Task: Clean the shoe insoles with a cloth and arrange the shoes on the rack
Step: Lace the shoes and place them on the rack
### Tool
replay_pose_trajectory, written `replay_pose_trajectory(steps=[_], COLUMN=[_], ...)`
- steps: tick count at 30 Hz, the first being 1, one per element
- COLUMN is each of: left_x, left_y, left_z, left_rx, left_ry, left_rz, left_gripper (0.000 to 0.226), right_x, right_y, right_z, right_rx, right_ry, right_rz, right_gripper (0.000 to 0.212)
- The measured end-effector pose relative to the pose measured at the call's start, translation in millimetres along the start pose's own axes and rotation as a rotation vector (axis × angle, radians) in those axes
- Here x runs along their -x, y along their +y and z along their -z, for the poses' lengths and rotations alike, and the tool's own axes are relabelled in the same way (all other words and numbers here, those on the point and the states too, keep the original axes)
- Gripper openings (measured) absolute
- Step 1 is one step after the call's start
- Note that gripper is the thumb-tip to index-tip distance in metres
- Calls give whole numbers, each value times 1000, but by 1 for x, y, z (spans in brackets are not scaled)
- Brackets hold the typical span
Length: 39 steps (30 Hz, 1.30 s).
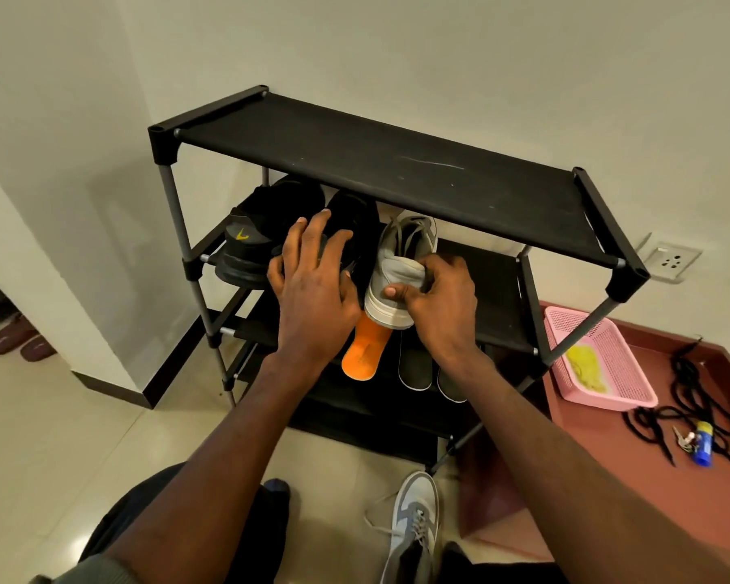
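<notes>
Currently: right hand [441, 303] fingers grip heel of grey shoe [401, 276] on rack [380, 162] second shelf | left hand [312, 284] fingers spread, resting on black shoe [355, 229] beside it | orange insole [365, 349] on shelf below | second grey shoe [414, 524] on floor.

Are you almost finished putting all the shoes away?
About halfway. Two black shoes already sit on the rack. The right hand is sliding a grey shoe in beside them while the left hand rests on a black one. Its grey partner waits on the floor, and insoles lie loose below.
</notes>
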State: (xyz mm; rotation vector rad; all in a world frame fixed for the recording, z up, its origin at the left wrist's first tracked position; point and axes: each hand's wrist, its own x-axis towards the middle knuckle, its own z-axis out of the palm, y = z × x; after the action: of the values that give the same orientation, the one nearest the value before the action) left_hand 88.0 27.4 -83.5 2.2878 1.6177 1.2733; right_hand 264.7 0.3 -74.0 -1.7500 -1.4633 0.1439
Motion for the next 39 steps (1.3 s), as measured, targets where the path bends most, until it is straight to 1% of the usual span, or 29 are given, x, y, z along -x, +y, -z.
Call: replay_pose_trajectory(steps=[2, 5, 7, 9, 12, 13, 15, 17, 18, 20, 22, 23, 24, 26, 27, 28, 31, 33, 35, 37, 39], left_x=[1, 5, 11, 22, 44, 54, 72, 97, 115, 154, 195, 216, 236, 278, 297, 315, 351, 365, 374, 379, 383], left_y=[0, 7, 16, 28, 47, 54, 67, 74, 76, 75, 65, 59, 50, 28, 18, 8, -11, -17, -21, -21, -21], left_z=[-1, 2, 5, 3, -10, -17, -31, -50, -67, -99, -126, -139, -152, -177, -185, -198, -231, -253, -276, -295, -308], left_rx=[30, -1, 1, 54, 178, 231, 350, 405, 395, 360, 277, 200, 111, 2, -17, -26, -20, 1, -18, -72, -132], left_ry=[-18, 32, 84, 101, 68, 43, -32, -201, -321, -556, -776, -894, -1000, -1159, -1203, -1236, -1310, -1315, -1308, -1323, -1326], left_rz=[5, 1, -43, -124, -253, -289, -340, -293, -218, -4, 221, 294, 338, 421, 463, 501, 556, 521, 455, 409, 395], left_gripper=[59, 58, 54, 49, 43, 40, 33, 26, 25, 26, 29, 29, 30, 34, 36, 38, 47, 55, 58, 53, 45], right_x=[-2, 2, 14, 37, 81, 99, 134, 169, 185, 208, 227, 238, 248, 272, 281, 289, 301, 307, 311, 316, 323], right_y=[-1, -1, 3, 11, 29, 39, 64, 91, 105, 129, 155, 172, 189, 220, 231, 241, 266, 279, 292, 301, 311], right_z=[1, 7, 11, 15, 20, 21, 21, 16, 13, 4, -11, -20, -29, -46, -52, -59, -86, -106, -124, -132, -136], right_rx=[9, -36, -85, -130, -236, -263, -292, -293, -266, -165, -174, -183, -155, 6, 75, 93, 87, 154, 173, 185, 207], right_ry=[-35, -81, -36, 86, 269, 311, 314, 253, 214, 104, -61, -152, -241, -443, -545, -631, -765, -856, -895, -926, -915], right_rz=[-8, -23, -10, 6, 23, 5, -70, -242, -371, -633, -835, -910, -971, -1080, -1108, -1122, -1102, -1067, -1037, -1024, -1030], right_gripper=[50, 61, 62, 50, 30, 25, 21, 22, 24, 29, 28, 27, 25, 28, 32, 34, 36, 37, 37, 36, 34])
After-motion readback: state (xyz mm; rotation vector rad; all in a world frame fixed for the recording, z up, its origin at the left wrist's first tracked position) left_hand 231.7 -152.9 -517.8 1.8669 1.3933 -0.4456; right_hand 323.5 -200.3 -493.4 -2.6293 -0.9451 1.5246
